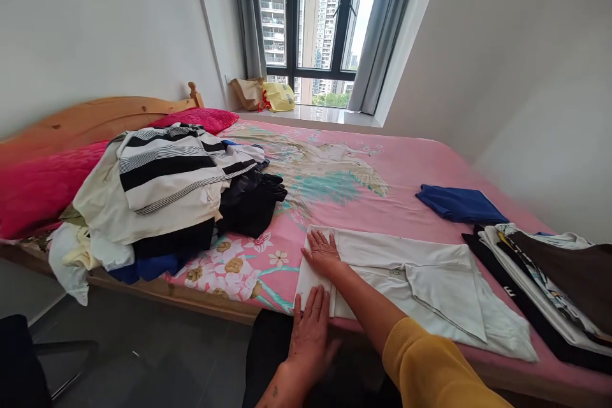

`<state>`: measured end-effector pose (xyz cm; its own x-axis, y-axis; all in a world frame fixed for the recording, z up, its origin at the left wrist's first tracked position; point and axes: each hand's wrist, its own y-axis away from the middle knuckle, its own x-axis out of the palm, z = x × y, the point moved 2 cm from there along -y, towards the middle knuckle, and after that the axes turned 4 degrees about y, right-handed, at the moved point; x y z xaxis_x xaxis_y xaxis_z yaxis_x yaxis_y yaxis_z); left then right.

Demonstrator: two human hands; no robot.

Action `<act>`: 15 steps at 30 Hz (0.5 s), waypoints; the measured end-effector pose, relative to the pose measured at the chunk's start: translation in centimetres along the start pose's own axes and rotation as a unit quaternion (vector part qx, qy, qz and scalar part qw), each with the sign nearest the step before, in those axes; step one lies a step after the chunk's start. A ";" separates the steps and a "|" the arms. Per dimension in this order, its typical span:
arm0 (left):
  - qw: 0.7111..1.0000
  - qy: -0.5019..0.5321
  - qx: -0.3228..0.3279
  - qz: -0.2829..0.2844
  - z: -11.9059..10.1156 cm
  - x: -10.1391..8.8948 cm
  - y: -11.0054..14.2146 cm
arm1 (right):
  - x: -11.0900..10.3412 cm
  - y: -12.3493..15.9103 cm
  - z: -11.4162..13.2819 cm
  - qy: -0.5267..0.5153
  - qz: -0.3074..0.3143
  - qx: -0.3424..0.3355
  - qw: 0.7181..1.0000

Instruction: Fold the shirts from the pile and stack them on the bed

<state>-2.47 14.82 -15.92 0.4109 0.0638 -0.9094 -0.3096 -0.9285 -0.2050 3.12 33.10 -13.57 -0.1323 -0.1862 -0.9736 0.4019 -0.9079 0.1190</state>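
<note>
A white long-sleeved garment (pixel 382 268), partly folded, lies along the front edge of the bed, one sleeve (pixel 444 287) laid across it. My right hand (pixel 322 254) rests flat on the far corner of the garment's left end, fingers spread. Nearer to me, my left hand (pixel 310 325) lies with its fingers stretched out on the near corner of that same end. Both palms face down, and neither hand grasps anything.
A big heap of loose clothes (pixel 176 185) covers the bed's left side beside red pillows (pixel 205 118). Folded clothes (pixel 564 280) are stacked at the right, near a folded blue garment (pixel 461 204). Bags (pixel 278 97) stand on the windowsill; a dark chair (pixel 21 363) is at lower left.
</note>
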 end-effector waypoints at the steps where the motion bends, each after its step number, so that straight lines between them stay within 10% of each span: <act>1: 1.000 0.018 0.005 -0.011 0.3 -0.6 -0.1 | 0.3 0.3 -0.4 -0.001 0.005 0.006 1.000; 7: 0.988 0.000 -0.106 -0.110 6.6 -3.9 -1.2 | 0.1 3.1 -0.9 -0.026 0.021 0.090 0.995; 15: 0.992 -0.091 -0.062 0.062 9.7 -5.3 -4.6 | 1.8 5.9 1.3 -0.020 -0.063 0.026 0.998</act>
<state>-11.55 22.31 -13.68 0.2121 0.0009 -0.9773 -0.2356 -0.9705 -0.0520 4.05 26.96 -14.34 -0.2152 -0.0843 -0.9729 0.3329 -0.9429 0.0081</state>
